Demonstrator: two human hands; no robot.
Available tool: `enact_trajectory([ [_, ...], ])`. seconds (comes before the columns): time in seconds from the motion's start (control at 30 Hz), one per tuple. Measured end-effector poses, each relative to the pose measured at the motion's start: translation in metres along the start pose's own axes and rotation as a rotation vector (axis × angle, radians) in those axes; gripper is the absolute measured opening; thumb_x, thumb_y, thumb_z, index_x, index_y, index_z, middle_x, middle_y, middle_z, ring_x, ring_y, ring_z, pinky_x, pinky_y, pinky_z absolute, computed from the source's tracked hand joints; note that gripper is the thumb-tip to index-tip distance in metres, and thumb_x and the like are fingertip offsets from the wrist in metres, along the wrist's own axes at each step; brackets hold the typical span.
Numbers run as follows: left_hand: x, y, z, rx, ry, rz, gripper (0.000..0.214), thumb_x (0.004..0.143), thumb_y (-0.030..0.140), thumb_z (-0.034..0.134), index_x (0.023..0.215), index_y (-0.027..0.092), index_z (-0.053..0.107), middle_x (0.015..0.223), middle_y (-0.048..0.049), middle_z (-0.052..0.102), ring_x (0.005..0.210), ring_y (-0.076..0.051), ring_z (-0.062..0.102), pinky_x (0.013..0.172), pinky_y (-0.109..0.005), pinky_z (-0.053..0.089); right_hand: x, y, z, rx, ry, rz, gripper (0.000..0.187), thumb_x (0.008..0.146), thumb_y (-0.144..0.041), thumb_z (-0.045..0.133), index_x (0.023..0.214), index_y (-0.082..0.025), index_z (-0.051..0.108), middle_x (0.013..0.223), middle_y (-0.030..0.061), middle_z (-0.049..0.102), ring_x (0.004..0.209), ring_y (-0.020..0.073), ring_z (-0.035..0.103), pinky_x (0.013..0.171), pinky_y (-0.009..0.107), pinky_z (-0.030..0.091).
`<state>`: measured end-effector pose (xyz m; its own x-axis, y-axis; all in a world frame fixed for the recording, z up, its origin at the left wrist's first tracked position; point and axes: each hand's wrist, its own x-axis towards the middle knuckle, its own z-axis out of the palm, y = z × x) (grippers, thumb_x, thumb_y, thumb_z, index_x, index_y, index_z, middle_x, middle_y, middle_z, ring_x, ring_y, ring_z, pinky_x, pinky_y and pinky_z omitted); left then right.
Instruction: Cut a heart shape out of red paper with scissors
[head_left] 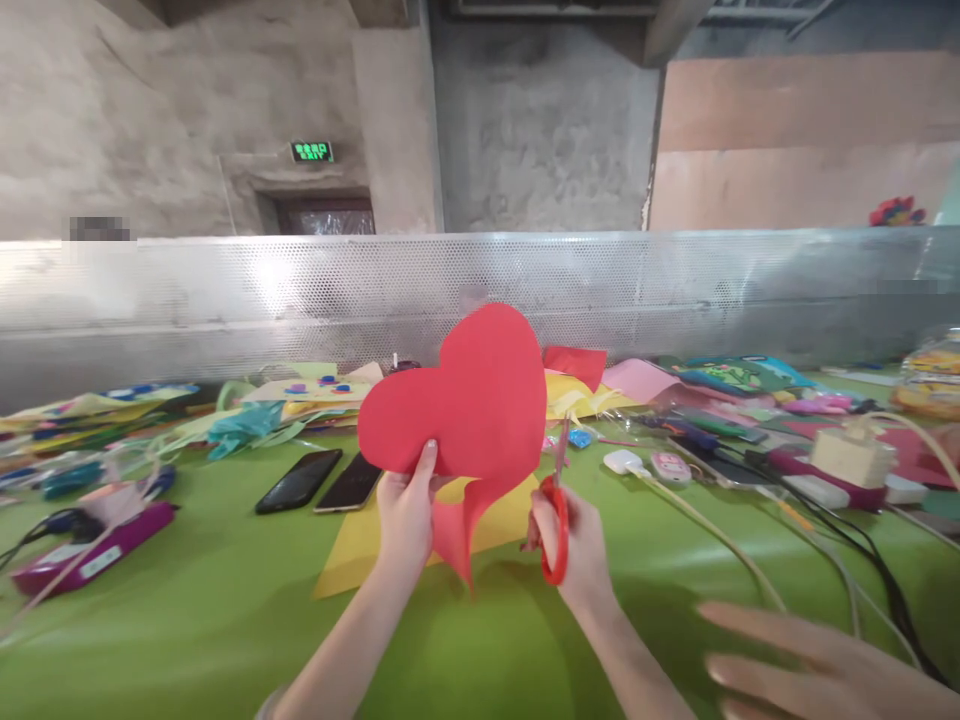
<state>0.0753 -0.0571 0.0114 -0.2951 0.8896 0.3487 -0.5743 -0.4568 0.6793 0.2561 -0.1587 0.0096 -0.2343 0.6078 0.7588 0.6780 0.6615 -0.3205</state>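
My left hand [405,510] pinches the lower edge of a red paper heart [465,395] and holds it upright above the green table [225,610]. A curled strip of red offcut [457,525] hangs from the heart's bottom. My right hand [574,540] grips red-handled scissors [556,510], blades pointing up at the heart's right edge. A yellow paper sheet [360,550] lies flat under both hands.
Two dark phones [322,482] lie left of the heart. Coloured paper scraps and craft pieces line the back. A purple case [90,555] is at left. Cables and a white charger [847,455] are at right. Another person's hand [817,665] reaches in at bottom right.
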Motion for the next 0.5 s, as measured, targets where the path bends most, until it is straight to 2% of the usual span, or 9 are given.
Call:
enact_trajectory([
  [0.07,0.0,0.0,0.0,-0.004,0.001,0.001,0.037,0.067,0.032,0.075,0.1,0.017,0.067,0.1,-0.0067,0.069,0.084,-0.021,0.067,0.073,-0.033,0.056,0.013,0.001,0.038,0.163,0.127,0.266,0.042,0.093,-0.029,0.018,0.067,-0.018,0.05,0.048,-0.0003,0.056,0.04,0.0144,0.058,0.041,0.026,0.051],
  [0.1,0.0,0.001,0.0,-0.004,0.003,-0.006,0.038,0.067,0.031,0.075,0.101,0.018,0.066,0.099,-0.0063,0.07,0.083,-0.021,0.067,0.073,-0.033,0.057,0.018,0.002,0.051,0.243,0.158,0.366,0.038,0.092,-0.03,0.021,0.065,-0.019,0.045,0.045,-0.0017,0.052,0.038,0.0141,0.056,0.04,0.025,0.05],
  [0.17,-0.001,0.001,0.0,-0.003,0.001,-0.023,0.037,0.068,0.031,0.075,0.101,0.018,0.067,0.096,-0.0057,0.07,0.08,-0.019,0.067,0.071,-0.032,0.057,0.025,0.004,0.063,0.38,0.192,0.523,0.031,0.088,-0.032,0.03,0.061,-0.02,0.039,0.041,-0.0046,0.046,0.035,0.0125,0.052,0.038,0.024,0.048],
  [0.3,-0.001,0.002,0.001,0.016,0.0,0.0,0.036,0.068,0.031,0.075,0.1,0.017,0.067,0.097,-0.0063,0.07,0.081,-0.019,0.066,0.069,-0.031,0.057,0.025,0.0,0.058,0.559,0.196,0.697,0.026,0.079,-0.034,0.041,0.058,-0.021,0.037,0.04,-0.007,0.042,0.034,0.0098,0.047,0.038,0.022,0.044],
  [0.5,-0.002,0.002,0.0,0.036,-0.006,0.014,0.038,0.069,0.034,0.074,0.102,0.016,0.066,0.103,-0.0086,0.068,0.085,-0.022,0.066,0.07,-0.033,0.058,0.027,-0.007,0.055,0.649,0.2,0.814,0.022,0.071,-0.034,0.046,0.056,-0.022,0.038,0.037,-0.0084,0.039,0.033,0.0088,0.043,0.038,0.022,0.04],
])
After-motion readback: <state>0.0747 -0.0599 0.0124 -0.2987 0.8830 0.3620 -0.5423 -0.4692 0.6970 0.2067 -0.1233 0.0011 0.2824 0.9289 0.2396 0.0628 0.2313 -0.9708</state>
